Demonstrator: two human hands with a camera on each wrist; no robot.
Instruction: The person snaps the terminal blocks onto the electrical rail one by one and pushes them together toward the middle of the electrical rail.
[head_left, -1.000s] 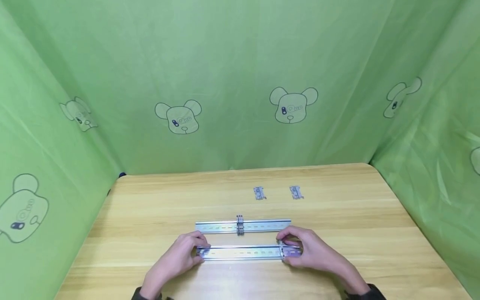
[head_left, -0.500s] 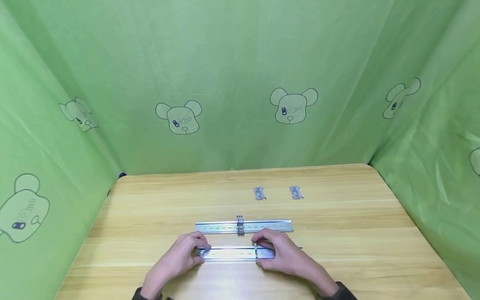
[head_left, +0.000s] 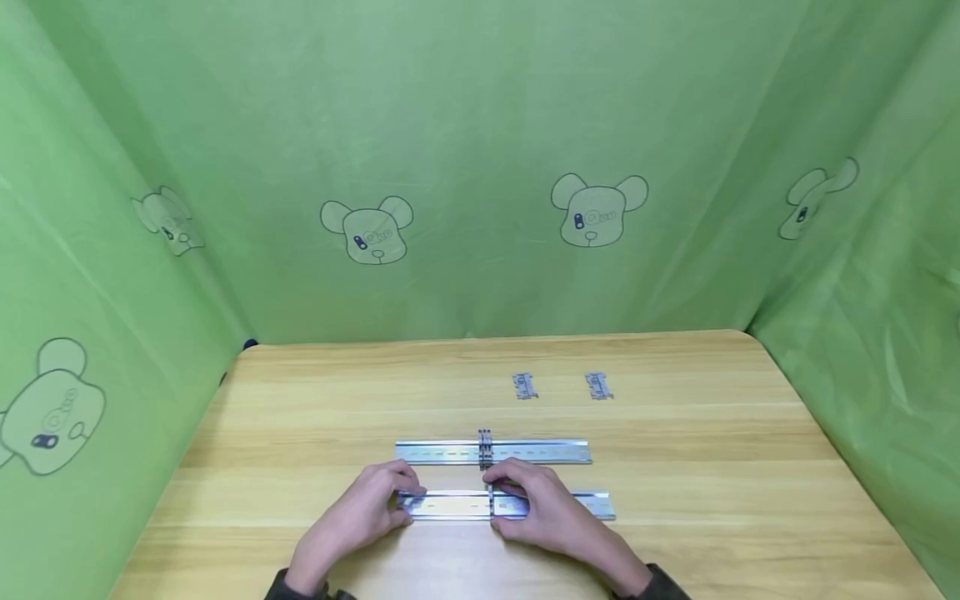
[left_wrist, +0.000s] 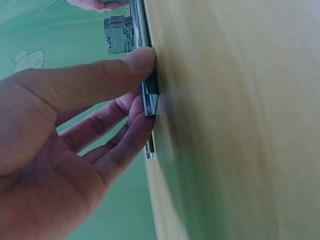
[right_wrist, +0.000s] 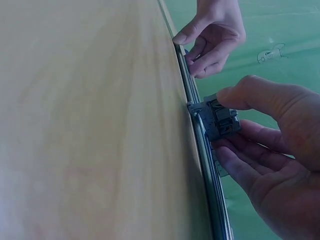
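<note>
Nearest the person lies a slotted metal DIN rail (head_left: 446,506). My left hand (head_left: 369,506) grips its left end, thumb on the near edge and fingers on the far edge, as the left wrist view shows. Across the rail's middle stands a thin grey terminal block (right_wrist: 216,119). My right hand (head_left: 542,508) pinches this block between thumb and fingers, the block sitting on the rail. Just behind lies a second DIN rail (head_left: 435,453), with a small group of terminal blocks (head_left: 485,449) clipped near its middle.
Two loose grey terminal blocks, one on the left (head_left: 525,386) and one on the right (head_left: 599,386), lie flat toward the back of the wooden table (head_left: 300,417). A green curtain (head_left: 465,125) with bear-head prints encloses the table's back and sides.
My right hand has slid left along the near rail with the terminal block, from near the right end to the middle. The left hand keeps its grip on the left end.
</note>
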